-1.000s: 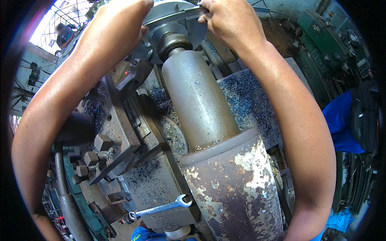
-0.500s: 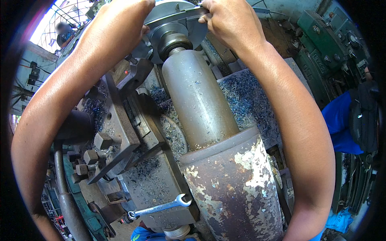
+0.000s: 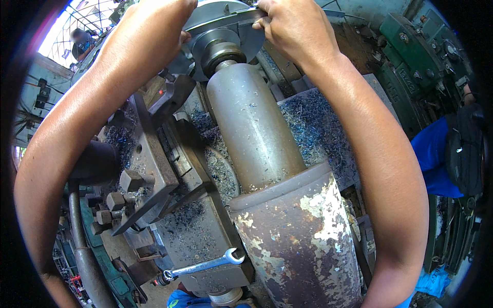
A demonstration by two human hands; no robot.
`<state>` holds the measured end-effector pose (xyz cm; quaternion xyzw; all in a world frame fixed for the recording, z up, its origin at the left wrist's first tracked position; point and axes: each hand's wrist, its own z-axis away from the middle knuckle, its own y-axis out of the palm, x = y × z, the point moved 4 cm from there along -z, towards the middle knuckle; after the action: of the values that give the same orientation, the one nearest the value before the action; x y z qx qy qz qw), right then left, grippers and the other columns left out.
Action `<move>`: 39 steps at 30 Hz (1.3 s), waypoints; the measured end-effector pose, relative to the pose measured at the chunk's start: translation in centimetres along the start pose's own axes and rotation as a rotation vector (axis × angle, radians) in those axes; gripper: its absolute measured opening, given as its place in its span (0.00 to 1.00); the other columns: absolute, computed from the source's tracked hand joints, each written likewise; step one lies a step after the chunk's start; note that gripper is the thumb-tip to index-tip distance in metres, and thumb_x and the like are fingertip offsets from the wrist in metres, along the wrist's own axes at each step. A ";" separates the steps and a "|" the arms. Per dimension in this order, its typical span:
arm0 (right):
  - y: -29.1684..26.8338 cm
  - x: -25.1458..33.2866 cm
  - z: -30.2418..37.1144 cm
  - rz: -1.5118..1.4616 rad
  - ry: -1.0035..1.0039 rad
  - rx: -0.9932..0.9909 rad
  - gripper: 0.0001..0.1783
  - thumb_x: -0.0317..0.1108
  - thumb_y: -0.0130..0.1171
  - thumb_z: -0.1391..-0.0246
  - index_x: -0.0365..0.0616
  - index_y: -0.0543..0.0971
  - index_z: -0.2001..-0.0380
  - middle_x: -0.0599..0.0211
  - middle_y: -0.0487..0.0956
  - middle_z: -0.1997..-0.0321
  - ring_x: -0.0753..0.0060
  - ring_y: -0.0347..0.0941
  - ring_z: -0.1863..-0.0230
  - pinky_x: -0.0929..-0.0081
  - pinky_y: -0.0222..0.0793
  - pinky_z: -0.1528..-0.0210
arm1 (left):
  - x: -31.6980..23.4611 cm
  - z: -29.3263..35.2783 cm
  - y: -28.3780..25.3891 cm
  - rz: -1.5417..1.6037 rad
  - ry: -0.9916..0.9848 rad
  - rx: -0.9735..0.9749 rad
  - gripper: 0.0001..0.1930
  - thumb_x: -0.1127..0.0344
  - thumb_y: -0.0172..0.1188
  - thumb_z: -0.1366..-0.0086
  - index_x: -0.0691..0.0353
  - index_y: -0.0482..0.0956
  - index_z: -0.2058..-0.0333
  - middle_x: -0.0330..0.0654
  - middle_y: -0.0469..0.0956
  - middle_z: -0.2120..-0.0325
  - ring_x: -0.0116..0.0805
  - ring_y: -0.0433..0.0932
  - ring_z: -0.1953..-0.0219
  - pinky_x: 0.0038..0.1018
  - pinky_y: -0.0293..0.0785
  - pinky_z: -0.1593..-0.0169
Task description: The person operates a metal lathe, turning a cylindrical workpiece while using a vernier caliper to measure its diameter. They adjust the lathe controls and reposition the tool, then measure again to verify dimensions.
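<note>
Both arms reach to the top edge, over a disc-shaped steel plate (image 3: pixel 250 38) at the far end of a machine. My right hand (image 3: pixel 292 23) is closed round a long flat metal bar that looks like a caliper (image 3: pixel 226 23), with a thin rod sticking out beyond its right end. At the bar's left end is my left hand (image 3: pixel 159 23), fingers curled at it and partly cut off by the frame edge. Below the plate, a dark round collar (image 3: pixel 223 57) meets a smooth steel cylinder (image 3: pixel 251 120), which runs into a wider cylinder with flaking paint (image 3: pixel 292 246).
A combination wrench (image 3: pixel 205 265) lies on the metal slide at front. On the left stands a tool post with several large bolts (image 3: pixel 131 179). Metal shavings (image 3: pixel 318 123) cover the bed. Green machinery (image 3: pixel 416 56) and a dark bag (image 3: pixel 465 149) are at right; a person (image 3: pixel 82 45) is far left.
</note>
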<state>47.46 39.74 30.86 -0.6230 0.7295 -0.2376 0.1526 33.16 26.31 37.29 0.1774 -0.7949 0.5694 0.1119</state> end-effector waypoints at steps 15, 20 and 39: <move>-0.1 -0.1 -0.3 0.025 -0.051 -0.008 0.09 0.32 0.57 0.52 0.41 0.81 0.80 0.52 0.80 0.76 0.50 0.79 0.71 0.57 0.76 0.63 | 0.5 -0.3 0.0 0.010 0.015 0.003 0.12 0.69 0.69 0.41 0.64 0.74 0.65 0.55 0.80 0.75 0.57 0.82 0.67 0.43 0.76 0.64; -0.1 -0.3 -0.4 0.005 -0.040 -0.003 0.09 0.32 0.57 0.52 0.41 0.81 0.80 0.52 0.79 0.77 0.49 0.79 0.71 0.57 0.76 0.63 | 0.3 -0.2 -0.3 0.029 0.048 -0.029 0.12 0.70 0.69 0.40 0.63 0.73 0.65 0.55 0.79 0.75 0.58 0.82 0.67 0.44 0.76 0.64; -0.9 -0.5 -0.5 -0.085 -0.043 0.003 0.08 0.31 0.57 0.52 0.39 0.81 0.79 0.52 0.80 0.76 0.50 0.79 0.72 0.58 0.76 0.63 | 0.0 -0.6 -0.7 0.021 0.011 -0.014 0.12 0.70 0.70 0.41 0.64 0.73 0.66 0.54 0.80 0.75 0.56 0.83 0.67 0.42 0.77 0.64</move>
<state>48.01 40.18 31.75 -0.6581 0.6986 -0.2316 0.1590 33.47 26.68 38.13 0.1652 -0.8002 0.5657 0.1115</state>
